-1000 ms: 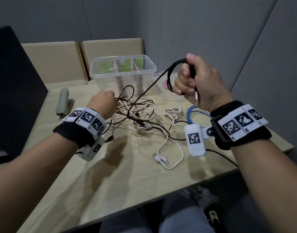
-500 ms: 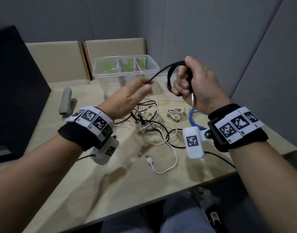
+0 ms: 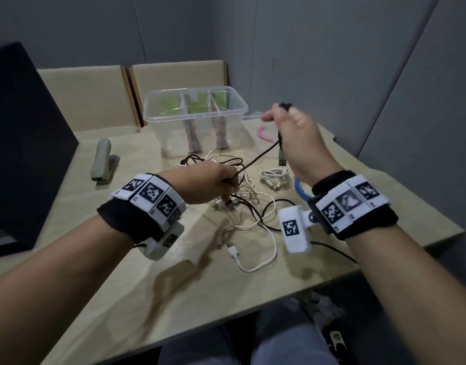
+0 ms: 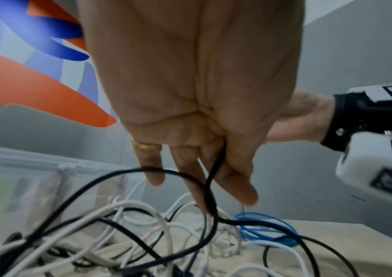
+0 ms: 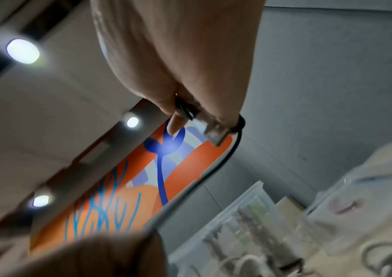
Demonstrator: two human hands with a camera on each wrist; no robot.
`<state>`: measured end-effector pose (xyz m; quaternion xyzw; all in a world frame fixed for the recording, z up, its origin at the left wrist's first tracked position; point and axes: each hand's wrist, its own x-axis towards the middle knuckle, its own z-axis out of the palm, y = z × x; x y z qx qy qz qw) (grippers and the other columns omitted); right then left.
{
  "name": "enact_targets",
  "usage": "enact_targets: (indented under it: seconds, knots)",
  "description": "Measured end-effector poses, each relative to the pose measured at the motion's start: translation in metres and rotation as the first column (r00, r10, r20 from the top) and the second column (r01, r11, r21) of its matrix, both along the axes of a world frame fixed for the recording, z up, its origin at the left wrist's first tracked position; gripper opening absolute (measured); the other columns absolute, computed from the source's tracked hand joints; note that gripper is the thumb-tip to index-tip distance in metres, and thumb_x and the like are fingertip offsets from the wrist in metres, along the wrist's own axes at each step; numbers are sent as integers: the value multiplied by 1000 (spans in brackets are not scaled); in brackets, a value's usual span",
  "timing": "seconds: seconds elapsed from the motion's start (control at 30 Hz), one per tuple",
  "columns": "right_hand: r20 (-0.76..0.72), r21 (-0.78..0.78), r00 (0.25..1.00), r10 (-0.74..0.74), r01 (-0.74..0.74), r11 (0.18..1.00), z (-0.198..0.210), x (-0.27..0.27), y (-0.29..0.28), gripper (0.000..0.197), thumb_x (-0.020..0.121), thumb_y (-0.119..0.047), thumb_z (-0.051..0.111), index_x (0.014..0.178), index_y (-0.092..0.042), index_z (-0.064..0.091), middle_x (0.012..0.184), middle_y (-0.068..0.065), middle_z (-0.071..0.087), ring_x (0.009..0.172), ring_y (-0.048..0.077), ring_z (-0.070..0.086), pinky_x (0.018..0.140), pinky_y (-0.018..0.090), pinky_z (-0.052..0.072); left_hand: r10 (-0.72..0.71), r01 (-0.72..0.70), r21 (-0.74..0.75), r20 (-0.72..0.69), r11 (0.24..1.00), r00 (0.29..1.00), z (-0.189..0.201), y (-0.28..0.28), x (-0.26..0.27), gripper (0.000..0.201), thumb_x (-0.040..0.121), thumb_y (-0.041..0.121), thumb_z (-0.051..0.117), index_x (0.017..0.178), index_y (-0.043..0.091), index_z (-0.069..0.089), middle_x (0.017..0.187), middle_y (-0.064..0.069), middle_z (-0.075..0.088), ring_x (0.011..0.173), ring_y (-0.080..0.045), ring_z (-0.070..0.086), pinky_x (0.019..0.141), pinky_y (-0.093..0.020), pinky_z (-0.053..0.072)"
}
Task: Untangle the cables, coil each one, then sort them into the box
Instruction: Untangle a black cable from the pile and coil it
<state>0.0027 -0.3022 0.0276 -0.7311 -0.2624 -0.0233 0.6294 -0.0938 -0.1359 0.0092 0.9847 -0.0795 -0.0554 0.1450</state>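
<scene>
A black cable [image 3: 260, 156] runs taut from my raised right hand [image 3: 292, 127] down to my left hand [image 3: 216, 180]. The right hand grips several coiled loops of it, and its USB plug [image 3: 282, 160] hangs below the fist; the same plug [image 5: 213, 131] shows in the right wrist view. Low over the tangle of black and white cables [image 3: 242, 204], the left hand pinches the black cable [image 4: 213, 180] between thumb and fingers. The clear three-compartment box [image 3: 173, 119] stands behind the tangle.
A small white coil [image 3: 275, 176] and a blue coil [image 3: 300, 189] lie right of the tangle. A loose white cable [image 3: 263, 259] trails toward the front edge. A stapler [image 3: 102, 162] and a dark monitor [image 3: 21, 140] are at left, and a pink item [image 3: 263, 133] lies beside the box.
My left hand, raised near the right hand half a second ago, has dropped back to the tangle along the black cable. The right hand has turned, so the plug hangs down.
</scene>
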Motion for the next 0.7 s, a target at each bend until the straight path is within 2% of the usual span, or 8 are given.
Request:
enact_targets:
  seconds: [0.07,0.13,0.23,0.3,0.37,0.43,0.53,0.7]
  knots:
    - [113,-305,993,36,0,952,-6,-3,0,26,99,-27,42,93,-18,65,100,8,68,93,19,61,79,32,47,37,-36,-10,177,999,983,9,0,-1,12,95,20,48,97,15,59,87,2,68,82,-18,62,73,-28,47]
    - [112,-487,986,121,-51,872,-9,-7,0,26,100,-25,40,96,-9,61,94,11,69,75,24,59,65,27,45,93,-81,-47,373,996,923,18,1,0,15,95,22,48,99,15,61,85,-1,66,81,-22,59,74,-33,45]
    - [-14,-490,981,192,-174,854,-11,-12,1,37,101,-34,36,97,-7,59,69,1,64,61,20,53,55,27,39,151,-125,-85,588,988,795,30,5,2,14,95,23,48,99,17,60,82,6,56,87,-21,49,82,-38,37]
    - [-48,-473,971,232,-227,851,-11,-13,1,47,97,-49,41,94,-7,61,69,6,58,64,21,53,56,32,39,167,-169,-62,659,984,734,34,8,5,15,95,26,48,99,18,60,84,9,52,90,-21,45,85,-40,33]
    - [-37,-458,964,263,-250,853,-12,-12,0,52,92,-52,49,91,-2,59,71,8,54,64,21,53,55,40,44,170,-195,-39,672,980,721,33,11,9,14,95,27,49,99,18,59,85,7,57,91,-23,48,83,-40,35]
    - [-42,-370,972,233,-231,900,-11,-8,0,44,96,-44,48,85,-2,57,61,2,50,59,18,55,62,41,49,164,-203,-13,642,979,749,26,14,11,12,94,27,50,98,18,57,89,-2,64,91,-27,52,80,-40,40]
    - [-125,-50,959,253,-261,964,-4,-2,0,38,101,-34,41,68,-15,46,44,-9,38,43,14,39,67,34,51,161,-185,-17,575,983,802,11,17,9,12,94,24,49,96,13,53,88,-10,64,82,-30,56,71,-41,46]
    - [-217,414,918,332,-221,883,18,5,-9,41,102,-34,37,65,-17,40,43,-5,39,42,15,38,62,36,46,205,-197,-62,407,979,890,-15,19,4,12,93,19,46,86,10,51,80,-13,62,73,-31,57,69,-44,48]
